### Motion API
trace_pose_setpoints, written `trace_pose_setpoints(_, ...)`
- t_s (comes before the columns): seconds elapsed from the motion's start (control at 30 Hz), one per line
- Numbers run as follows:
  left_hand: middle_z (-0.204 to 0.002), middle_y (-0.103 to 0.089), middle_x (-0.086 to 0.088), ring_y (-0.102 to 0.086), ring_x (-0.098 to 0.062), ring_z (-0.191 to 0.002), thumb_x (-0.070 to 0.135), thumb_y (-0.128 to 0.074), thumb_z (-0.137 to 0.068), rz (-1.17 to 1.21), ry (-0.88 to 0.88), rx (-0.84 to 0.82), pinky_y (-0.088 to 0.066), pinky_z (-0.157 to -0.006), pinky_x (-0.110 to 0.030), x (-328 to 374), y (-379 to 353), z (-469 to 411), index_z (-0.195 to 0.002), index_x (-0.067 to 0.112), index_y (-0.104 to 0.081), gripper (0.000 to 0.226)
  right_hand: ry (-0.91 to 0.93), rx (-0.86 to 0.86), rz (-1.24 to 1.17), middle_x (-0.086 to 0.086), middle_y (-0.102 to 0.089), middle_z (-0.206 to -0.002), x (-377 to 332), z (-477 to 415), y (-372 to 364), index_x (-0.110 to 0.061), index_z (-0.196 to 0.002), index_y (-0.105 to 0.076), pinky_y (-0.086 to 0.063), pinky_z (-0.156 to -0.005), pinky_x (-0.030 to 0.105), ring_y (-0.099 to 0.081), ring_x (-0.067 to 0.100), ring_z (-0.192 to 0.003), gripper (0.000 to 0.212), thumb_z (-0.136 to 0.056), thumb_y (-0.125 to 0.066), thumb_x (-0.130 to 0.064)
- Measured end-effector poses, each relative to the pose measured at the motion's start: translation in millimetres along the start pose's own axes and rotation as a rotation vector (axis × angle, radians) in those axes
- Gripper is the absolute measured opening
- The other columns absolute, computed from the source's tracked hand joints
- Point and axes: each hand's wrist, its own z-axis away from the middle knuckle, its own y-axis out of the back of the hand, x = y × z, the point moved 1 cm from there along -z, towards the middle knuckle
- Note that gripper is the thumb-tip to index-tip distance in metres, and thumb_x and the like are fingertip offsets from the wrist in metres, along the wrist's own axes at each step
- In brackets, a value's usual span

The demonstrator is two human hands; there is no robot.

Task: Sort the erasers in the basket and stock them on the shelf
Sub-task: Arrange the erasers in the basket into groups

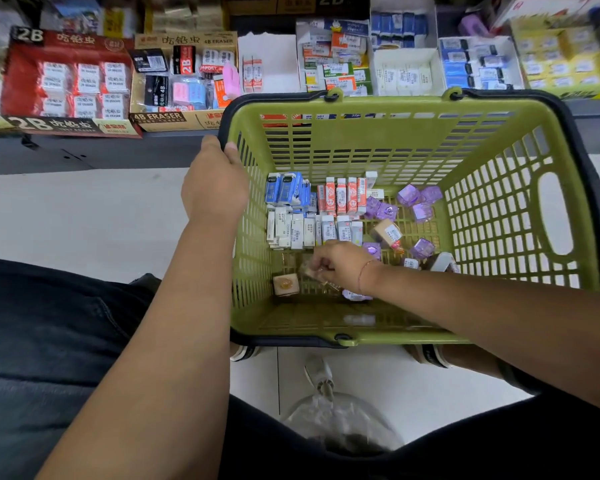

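**Left hand steadies the basket, right hand picks inside it**

At the far left of my view, a red 2B box (66, 81) of wrapped white erasers sits on the shelf (84, 154). Just beside it is a tan 4B ERASER box (184, 84) holding a mixed lot of black, pink, blue and orange packs.

Below those, the left hand (215, 181) grips the left rim of the green basket (361, 133), with its thumb hooked over the edge. The basket sits low in front of the shelf, above pale floor tiles (84, 209).

On the basket's floor, a tan cube eraser (285, 284) lies alone near the left wall. Further back, the blue erasers (284, 188) stand in a tight group. The white erasers (309, 230) are lined up in a row just in front of them.

The right hand (340, 265) reaches in from the right with its fingers curled, pinching a small clear-wrapped piece (309, 270). That piece is too blurred for me to identify.

Behind the right hand, the orange-and-white erasers (342, 195) stand side by side, touching the blue group. To their right, the purple erasers (420, 199) lie scattered loosely, with a brown boxed eraser (385, 232) among them.

Up on the shelf at the right, I see a white tray of blue erasers (478, 64) and then a yellow box (561, 60).
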Motion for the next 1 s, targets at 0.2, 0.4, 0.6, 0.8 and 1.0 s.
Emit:
trace_pose_setpoints(0.2,-0.084,-0.047,-0.001,-0.041,-0.024,-0.076,0.031,-0.029,-0.104,0.000,0.004,-0.002,-0.026,-0.064,-0.033,0.9,0.9,0.5,-0.113,0.005,-0.048,0.033,-0.058,-0.166,0.120,0.002,-0.066,-0.111,1.8,2.9,-1.3,-0.015,-0.104,-0.070,-0.041,-0.077,0.021,-0.060,0.018,-0.101,0.017,-0.089,-0.061,-0.017)
trace_pose_setpoints(0.4,-0.085,-0.047,-0.002,-0.042,-0.023,-0.077,0.031,-0.029,-0.104,0.000,0.004,-0.003,-0.028,-0.064,-0.035,1.2,1.2,1.3,-0.113,0.006,-0.048,0.033,-0.059,-0.218,-0.185,-0.006,-0.062,-0.104,0.7,6.2,-3.6,-0.020,-0.111,-0.067,-0.047,-0.092,0.026,-0.057,0.012,-0.102,0.024,-0.087,-0.066,-0.019)
trace_pose_setpoints(0.6,-0.088,-0.047,-0.002,-0.041,-0.023,-0.078,0.031,-0.029,-0.104,-0.010,0.006,-0.007,-0.027,-0.065,-0.034,1.8,1.3,0.8,-0.115,0.005,-0.048,0.034,-0.144,-0.281,-0.313,0.000,-0.060,-0.116,22.5,7.9,17.0,-0.017,-0.124,-0.057,-0.046,-0.095,0.029,-0.059,0.021,-0.110,0.033,-0.092,-0.060,-0.023)
trace_pose_setpoints(0.8,-0.090,-0.047,-0.004,-0.041,-0.024,-0.081,0.031,-0.029,-0.104,-0.007,0.007,-0.011,-0.029,-0.067,-0.034,1.4,0.6,-0.1,-0.115,0.003,-0.047,0.035,-0.182,-0.557,0.184,0.000,-0.048,-0.137,73.9,37.1,33.6,-0.022,-0.134,-0.049,-0.040,-0.099,0.027,-0.047,0.019,-0.123,0.044,-0.091,-0.059,-0.028)
trace_pose_setpoints(1.0,-0.102,-0.058,-0.013,-0.044,-0.027,-0.083,0.032,-0.029,-0.104,0.010,-0.002,-0.017,-0.029,-0.068,-0.035,0.9,2.0,0.2,-0.115,0.004,-0.048,0.035,-0.189,-0.553,0.348,0.000,-0.057,-0.125,90.4,44.2,31.1,-0.020,-0.127,-0.054,-0.045,-0.091,0.029,-0.054,0.019,-0.112,0.045,-0.086,-0.064,-0.037)
